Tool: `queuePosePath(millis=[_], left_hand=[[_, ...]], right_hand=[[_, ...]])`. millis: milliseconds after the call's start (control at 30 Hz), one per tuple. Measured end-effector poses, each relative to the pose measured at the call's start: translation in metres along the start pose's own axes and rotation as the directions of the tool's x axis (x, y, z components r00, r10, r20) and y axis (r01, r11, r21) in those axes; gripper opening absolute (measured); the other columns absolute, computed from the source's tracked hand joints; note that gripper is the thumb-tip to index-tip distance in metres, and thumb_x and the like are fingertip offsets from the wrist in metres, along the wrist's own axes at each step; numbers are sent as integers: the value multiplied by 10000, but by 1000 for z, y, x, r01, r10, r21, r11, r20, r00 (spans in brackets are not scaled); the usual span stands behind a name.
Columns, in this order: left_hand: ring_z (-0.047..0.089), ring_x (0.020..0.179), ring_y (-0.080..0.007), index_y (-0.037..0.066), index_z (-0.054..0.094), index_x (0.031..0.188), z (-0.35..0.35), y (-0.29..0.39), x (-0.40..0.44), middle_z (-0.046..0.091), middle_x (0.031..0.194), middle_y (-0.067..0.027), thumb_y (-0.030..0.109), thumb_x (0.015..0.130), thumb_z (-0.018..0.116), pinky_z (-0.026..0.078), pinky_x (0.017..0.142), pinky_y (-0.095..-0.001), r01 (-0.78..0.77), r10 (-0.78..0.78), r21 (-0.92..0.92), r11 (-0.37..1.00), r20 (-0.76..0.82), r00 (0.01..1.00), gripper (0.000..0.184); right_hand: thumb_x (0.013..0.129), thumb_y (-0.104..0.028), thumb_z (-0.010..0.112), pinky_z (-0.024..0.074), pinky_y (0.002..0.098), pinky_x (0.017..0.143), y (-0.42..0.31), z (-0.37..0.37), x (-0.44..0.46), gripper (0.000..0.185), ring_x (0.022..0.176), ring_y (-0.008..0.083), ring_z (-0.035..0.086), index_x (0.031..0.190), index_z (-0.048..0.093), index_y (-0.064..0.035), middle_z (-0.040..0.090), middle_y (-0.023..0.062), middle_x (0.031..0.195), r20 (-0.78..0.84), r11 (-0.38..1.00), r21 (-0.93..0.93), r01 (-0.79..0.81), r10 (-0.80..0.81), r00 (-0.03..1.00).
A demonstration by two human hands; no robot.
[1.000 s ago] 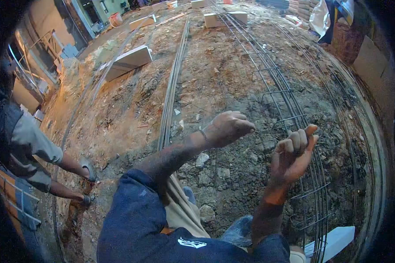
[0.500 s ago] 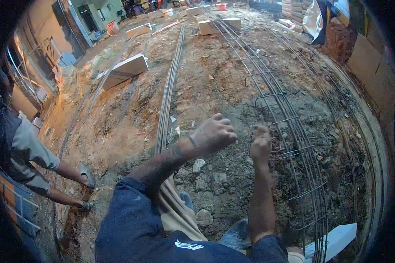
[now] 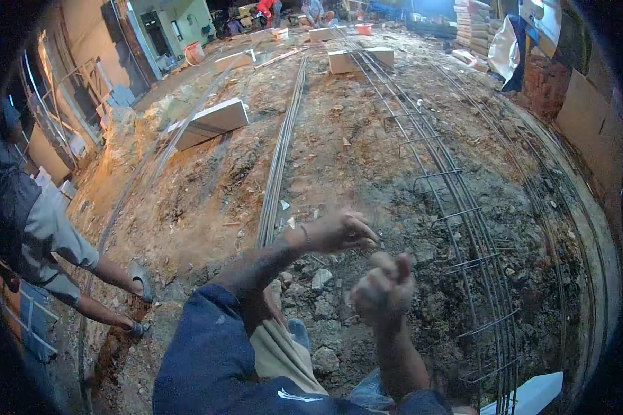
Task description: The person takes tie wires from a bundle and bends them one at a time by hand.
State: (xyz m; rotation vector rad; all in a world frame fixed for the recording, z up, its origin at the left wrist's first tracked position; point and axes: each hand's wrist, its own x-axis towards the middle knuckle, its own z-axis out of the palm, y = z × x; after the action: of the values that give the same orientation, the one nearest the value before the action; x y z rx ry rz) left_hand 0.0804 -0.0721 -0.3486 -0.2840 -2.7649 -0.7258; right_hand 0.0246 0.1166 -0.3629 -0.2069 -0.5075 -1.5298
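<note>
In front of my body, my left hand (image 3: pixel 340 232) is held in the air with its fingers bent and pinched together. Close below and to the right of it is my right hand (image 3: pixel 384 289), closed, with the thumb up and slightly blurred. Whatever the two hands may hold is too small to make out. To the right of them lies a long rebar cage (image 3: pixel 457 214), its bars running away from me with bent stirrups across them. My hands are apart from the cage. A bundle of straight rebar (image 3: pixel 284 149) lies to the left, partly behind my left forearm.
Rough soil and broken rubble (image 3: pixel 325 283) cover the ground. Pale blocks (image 3: pixel 211 124) stand about, one white block (image 3: pixel 533 394) at lower right. Another person (image 3: pixel 41 228) stands at the left. More rebar (image 3: pixel 533 166) runs along the right, and buckets (image 3: pixel 194 52) sit farther back.
My right hand has moved down and left, away from the cage's stirrups. My left hand has dropped slightly and turned, and the view has tilted up a little.
</note>
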Motion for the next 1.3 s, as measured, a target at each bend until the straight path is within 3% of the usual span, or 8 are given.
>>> queuePosePath(millis=[200, 400, 567, 800, 1033, 1167, 1233, 1300], left_hand=[[626, 761, -253, 64, 616, 962, 38, 22, 10, 639, 849, -107, 136, 832, 586, 498, 678, -341, 39, -50, -296, 954, -30, 998, 152], [601, 720, -292, 86, 582, 834, 11, 24, -3, 587, 730, -77, 171, 790, 565, 485, 611, -381, 90, -92, 210, 974, -1, 996, 96], [565, 701, -211, 126, 543, 684, -12, 25, -9, 555, 674, -5, 218, 738, 596, 445, 650, -338, 40, -52, 473, 880, 13, 999, 118], [601, 720, -208, 116, 653, 774, -21, 11, -7, 628, 745, -25, 253, 761, 637, 463, 695, -331, 22, -12, 307, 951, -35, 999, 138], [607, 733, -294, 63, 612, 944, 28, 25, 0, 629, 805, -111, 140, 838, 570, 486, 654, -374, 90, -115, -338, 937, -53, 992, 138], [608, 737, -221, 157, 609, 894, 10, 40, 3, 593, 740, -50, 136, 765, 571, 493, 630, -351, 51, -37, 261, 964, -57, 998, 136], [555, 677, -187, 183, 600, 766, 0, 40, 5, 545, 678, -13, 205, 743, 593, 442, 570, -317, -5, 55, 532, 847, -77, 996, 32], [534, 747, -171, 188, 598, 761, -5, 44, 3, 534, 698, 1, 208, 721, 600, 413, 684, -314, -32, 45, 548, 836, -9, 999, 45]], right_hand=[[886, -271, 485, 294, 286, 512, -51, 60, 23, 188, 571, 140, 336, 853, 402, -106, 349, 9, 649, 346, 295, -604, 741, -740, 577], [925, -365, 410, 390, 312, 629, -99, -41, 4, 298, 632, 126, 365, 850, 453, -80, 379, 0, 706, 284, -508, -790, -345, -800, 528], [890, -572, 306, 326, 270, 516, -61, -68, -10, 514, 597, 114, 374, 813, 494, -100, 417, -2, 665, -694, 168, -718, -676, -255, 674], [894, -512, 335, 251, 279, 480, 10, -32, 1, 413, 518, 140, 304, 748, 427, -137, 327, -25, 567, -177, 991, -31, -130, 123, 976], [912, -342, 427, 301, 297, 493, -63, 64, 8, 270, 554, 124, 321, 767, 409, -115, 366, -14, 634, 184, 475, -538, 697, -741, 646], [925, -310, 431, 414, 275, 629, -125, -32, -2, 254, 667, 123, 433, 1010, 470, -74, 442, -16, 792, 371, -353, -929, 114, -876, 308], [914, -217, 414, 395, 265, 564, -150, -129, -17, 177, 636, 104, 407, 947, 468, -51, 429, -4, 766, 525, -718, -675, -171, -630, 573], [928, -382, 390, 378, 261, 556, -89, -115, -19, 336, 635, 98, 411, 921, 479, -58, 447, -14, 747, -123, -164, -951, -262, -577, 807]])
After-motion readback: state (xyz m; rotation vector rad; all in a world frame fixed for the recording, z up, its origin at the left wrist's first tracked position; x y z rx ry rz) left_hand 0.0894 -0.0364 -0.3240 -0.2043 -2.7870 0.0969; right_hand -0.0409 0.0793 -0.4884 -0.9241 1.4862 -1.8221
